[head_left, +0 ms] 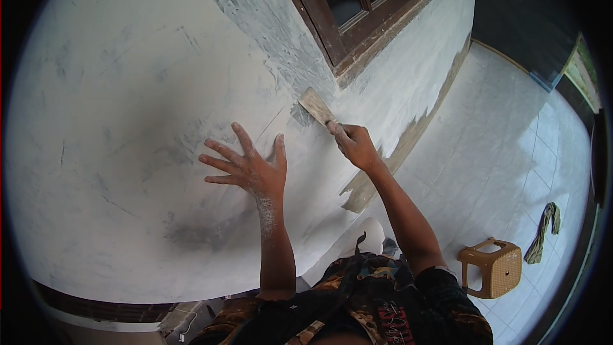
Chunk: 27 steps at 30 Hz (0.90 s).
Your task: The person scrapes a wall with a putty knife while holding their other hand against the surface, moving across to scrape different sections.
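Observation:
My right hand [355, 145] is wrapped round the handle of a putty knife [315, 106]. Its broad blade, smeared with pale filler, lies against or very close to the wall [159, 76], just below the window corner. My left hand [245, 163] is spread open at or near the wall, lower and to the left of the knife, with white dust on the fingers and forearm. A grey, unevenly coated patch [268, 32] runs beside the window frame down towards the blade.
A brown wooden window [345, 19] is set in the wall at upper right. Below the wall is a tiled floor [460, 153] with a tan plastic stool [498, 271] and a crumpled cloth [544, 233]. A dark sheet [523, 19] hangs at the far right.

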Motion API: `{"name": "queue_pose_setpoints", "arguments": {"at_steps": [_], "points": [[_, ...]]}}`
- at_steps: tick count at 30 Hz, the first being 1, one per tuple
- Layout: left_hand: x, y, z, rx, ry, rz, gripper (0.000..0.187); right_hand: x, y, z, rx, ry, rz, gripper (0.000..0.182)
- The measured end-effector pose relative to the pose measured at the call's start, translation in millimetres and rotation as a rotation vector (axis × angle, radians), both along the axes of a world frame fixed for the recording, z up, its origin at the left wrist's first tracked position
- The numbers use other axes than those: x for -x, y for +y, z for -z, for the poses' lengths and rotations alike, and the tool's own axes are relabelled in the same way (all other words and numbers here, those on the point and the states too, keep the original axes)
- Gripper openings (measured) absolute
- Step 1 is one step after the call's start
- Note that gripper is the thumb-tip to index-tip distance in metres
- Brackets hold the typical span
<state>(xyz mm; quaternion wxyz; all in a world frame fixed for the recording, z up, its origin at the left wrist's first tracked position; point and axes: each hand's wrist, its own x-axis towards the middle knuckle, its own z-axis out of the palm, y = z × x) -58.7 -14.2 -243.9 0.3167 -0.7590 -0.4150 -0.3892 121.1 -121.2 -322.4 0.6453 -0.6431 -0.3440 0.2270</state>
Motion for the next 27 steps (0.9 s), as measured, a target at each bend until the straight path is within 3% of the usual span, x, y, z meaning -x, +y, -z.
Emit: {"name": "queue_pose_setpoints", "arguments": {"at_steps": [6, 13, 17, 23, 27], "points": [[0.2, 0.5, 0.4, -0.001, -0.003, -0.013, 0.104, 15.1, -7.8, 16.9, 0.003, 0.138, -0.009, 0.066], [-0.2, 0.8, 0.0, -0.009, 0.002, -0.008, 0.104, 6.6, -2.7, -8.5, -0.01, 0.021, -0.001, 0.066], [0.3, 0.7, 0.2, 0.002, 0.001, -0.014, 0.104, 15.8, -4.1, 17.0, -0.002, 0.108, -0.019, 0.065], [0.0, 1.0, 0.3, -0.004, 0.0, -0.004, 0.103, 10.3, -0.2, -1.0, -0.019, 0.014, 0.013, 0.065], [1.2, 1.7, 1.2, 0.002, 0.002, -0.006, 0.103, 18.8, -3.1, 14.9, -0.017, 0.115, -0.01, 0.066]]}}
